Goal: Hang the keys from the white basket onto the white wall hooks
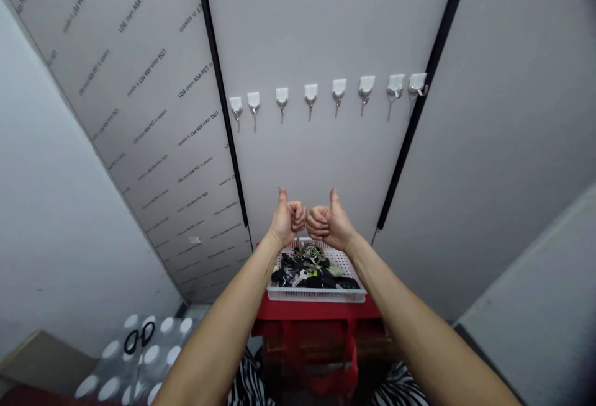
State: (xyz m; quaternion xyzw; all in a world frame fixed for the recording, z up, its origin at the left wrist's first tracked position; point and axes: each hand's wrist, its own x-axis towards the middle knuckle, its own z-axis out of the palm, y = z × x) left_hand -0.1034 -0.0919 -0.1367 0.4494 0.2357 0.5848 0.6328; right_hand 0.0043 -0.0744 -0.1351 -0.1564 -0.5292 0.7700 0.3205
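My left hand (287, 220) and my right hand (328, 223) are held out side by side in front of a grey wall panel, both closed into fists with the thumbs pointing up; the knuckles nearly touch. Neither holds anything. Just below them a white perforated basket (316, 295) sits on a red stand (298, 313) and holds several keys and key fobs (310, 269). Higher on the panel runs a row of several white adhesive hooks (310, 94), all bare.
Black vertical strips (218, 95) divide the wall panels; the left panel carries printed film. At the lower left, black scissors (138, 336) lie on a grey dotted surface. A red bag (333, 369) hangs under the stand, and zebra-patterned fabric (249, 387) shows at the bottom.
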